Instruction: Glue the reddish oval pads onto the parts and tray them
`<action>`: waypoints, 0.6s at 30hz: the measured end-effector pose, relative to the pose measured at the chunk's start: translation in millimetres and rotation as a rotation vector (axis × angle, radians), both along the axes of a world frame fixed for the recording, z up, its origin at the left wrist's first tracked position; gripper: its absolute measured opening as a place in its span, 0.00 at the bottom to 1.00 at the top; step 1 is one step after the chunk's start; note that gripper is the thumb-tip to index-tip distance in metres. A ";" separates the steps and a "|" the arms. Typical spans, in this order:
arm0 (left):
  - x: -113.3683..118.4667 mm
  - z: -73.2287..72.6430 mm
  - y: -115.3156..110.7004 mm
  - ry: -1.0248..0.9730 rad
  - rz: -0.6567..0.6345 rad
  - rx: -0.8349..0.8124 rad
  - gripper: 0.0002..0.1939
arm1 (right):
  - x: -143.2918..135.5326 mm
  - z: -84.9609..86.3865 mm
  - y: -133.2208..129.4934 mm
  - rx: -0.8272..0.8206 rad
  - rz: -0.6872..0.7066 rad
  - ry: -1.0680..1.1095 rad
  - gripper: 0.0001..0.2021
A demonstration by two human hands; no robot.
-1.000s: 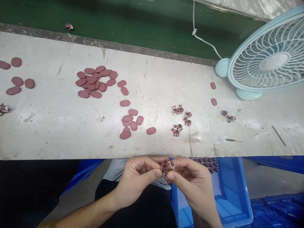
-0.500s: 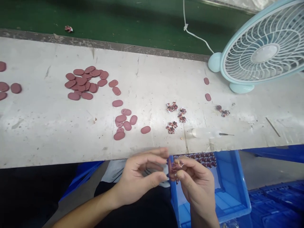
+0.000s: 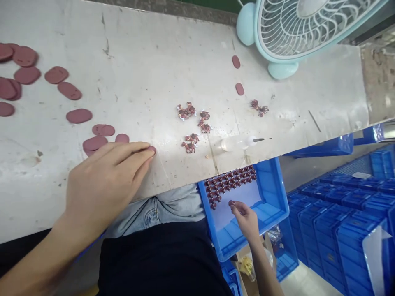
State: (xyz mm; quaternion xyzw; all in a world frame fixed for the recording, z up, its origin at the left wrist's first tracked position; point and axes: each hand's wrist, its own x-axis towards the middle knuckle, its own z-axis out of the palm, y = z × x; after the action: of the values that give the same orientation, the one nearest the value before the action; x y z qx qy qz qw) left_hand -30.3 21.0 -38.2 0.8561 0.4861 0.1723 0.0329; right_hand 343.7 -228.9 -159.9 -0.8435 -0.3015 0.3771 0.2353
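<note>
My left hand [image 3: 105,181] reaches over the bench, its fingers together and their tips on a reddish-brown oval disc [image 3: 152,149]. Beside it lie more such discs [image 3: 79,116], some with small holes. Over the blue bin [image 3: 279,181], my right hand [image 3: 247,222] pinches a small brown horse figurine [image 3: 231,203], partly hidden by the fingers. Rows of similar brown figurines [image 3: 230,181] stand on the bin's pale floor. Several loose horse figurines [image 3: 189,144] lie in small clusters on the bench, with two more [image 3: 259,108] farther right.
A clear bottle with a thin dark tip [image 3: 237,142] lies near the bench's front edge. A light-blue fan [image 3: 282,68] stands at the back right. Stacked blue crates [image 3: 333,222] fill the lower right. A thin dark strip [image 3: 314,120] lies on the bench [image 3: 148,61].
My hands have parted. The left has moved to an oval disc on the bench; the right has carried the figurine down over the bin. The view has shifted right.
</note>
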 end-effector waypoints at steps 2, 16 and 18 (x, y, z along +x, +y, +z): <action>0.8 1.9 2.6 0.047 0.002 0.037 0.13 | -3.2 -16.3 -13.5 -0.088 0.070 -0.024 0.15; 3.2 28.8 -0.5 -0.468 0.217 -0.239 0.13 | -23.6 -52.0 -25.4 -0.236 0.313 -0.162 0.13; 3.7 28.8 -2.1 -0.497 0.218 -0.257 0.12 | -23.7 -54.3 -25.1 -0.234 0.319 -0.180 0.13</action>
State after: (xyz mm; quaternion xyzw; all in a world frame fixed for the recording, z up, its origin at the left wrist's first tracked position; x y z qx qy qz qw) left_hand -26.7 19.0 -9.4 0.7194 0.5700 0.3160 0.2403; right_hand 319.9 -254.0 -214.2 -0.8370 -0.4051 0.3650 0.0452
